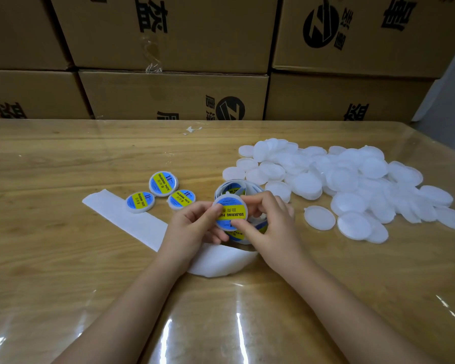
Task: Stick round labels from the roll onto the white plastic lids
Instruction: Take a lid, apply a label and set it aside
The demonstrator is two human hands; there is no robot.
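Both hands meet low over the table. The left hand and right hand share a closed grip on one labelled lid, thumbs on its blue-and-yellow soldering-paste label and fingers curled round the rim. Just behind and beneath the grip sits the label roll, its white backing strip trailing left. Left of the grip lie three labelled lids, close together. Right and beyond spreads the heap of bare white lids. Cardboard boxes wall the back.

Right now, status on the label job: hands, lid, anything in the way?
Left hand and right hand both pinch one labelled lid. Label roll just behind it. Three done lids left, blank pile right. Nothing blocking.
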